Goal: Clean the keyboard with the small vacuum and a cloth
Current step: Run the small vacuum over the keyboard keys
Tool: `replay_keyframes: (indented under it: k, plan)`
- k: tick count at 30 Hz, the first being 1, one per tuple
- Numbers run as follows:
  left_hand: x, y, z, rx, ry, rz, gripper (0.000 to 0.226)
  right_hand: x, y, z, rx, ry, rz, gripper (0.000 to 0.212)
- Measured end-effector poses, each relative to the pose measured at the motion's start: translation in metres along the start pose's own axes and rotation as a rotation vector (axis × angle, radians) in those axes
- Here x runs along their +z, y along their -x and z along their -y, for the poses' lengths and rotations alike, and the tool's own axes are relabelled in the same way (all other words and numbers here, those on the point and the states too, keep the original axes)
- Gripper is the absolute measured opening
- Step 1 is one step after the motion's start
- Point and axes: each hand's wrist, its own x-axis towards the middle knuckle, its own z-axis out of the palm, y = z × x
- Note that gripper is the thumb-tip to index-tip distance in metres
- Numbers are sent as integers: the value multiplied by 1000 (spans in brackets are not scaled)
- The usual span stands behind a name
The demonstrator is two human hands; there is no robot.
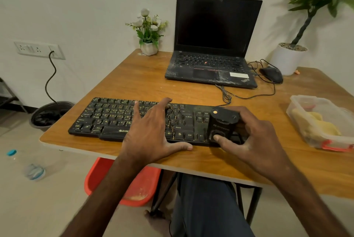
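Lying across the near half of the wooden counter [134, 76], the black keyboard [115, 120] is pressed down by the left hand [151, 131], whose fingers are spread and straight over the middle keys while the thumb is laid on the counter just beside the keyboard's near edge. The small vacuum [223, 121], a black boxy unit, is stood on the right end of the keyboard and is gripped by the right hand [254, 137]: the fingers are curled round its right side and the thumb is set on the round button on its near face. A yellow cloth [318, 123] is seen in a clear plastic container [298, 100] at the right edge of the counter, well apart from the keyboard. An open laptop [216, 24] with a dark screen is placed at the far side, with a mouse [272, 74] just to its right.
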Motion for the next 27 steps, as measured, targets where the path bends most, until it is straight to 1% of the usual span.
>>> replay_keyframes:
  k: [3,6,8,11,13,18,20,23,26,27]
  plan:
    - [0,0,0,2,2,-5,135,-3,1,-2,9,42,30,60]
    - [0,0,0,7,7,-15,134,-9,-10,-11,77,104,-39,60]
    - [1,1,0,17,11,-23,134,-5,-17,-6,62,59,-42,58]
    - [1,4,0,51,29,-37,134,17,-25,13,13,-122,98,55]
    - [2,4,0,61,43,-40,135,30,-35,15,-12,-146,169,56]
    - [0,5,-2,50,33,-33,136,32,-82,-12,-14,93,99,63]
    - [-2,5,-3,42,28,-29,137,31,-93,-19,1,150,87,65]
    - [-2,5,-3,33,27,-8,137,28,-89,-15,18,79,111,63]
    - [1,4,-1,37,19,-11,137,27,-74,-5,46,-149,274,59]
    - [2,3,0,39,21,-14,137,30,-73,-4,33,-156,295,58]
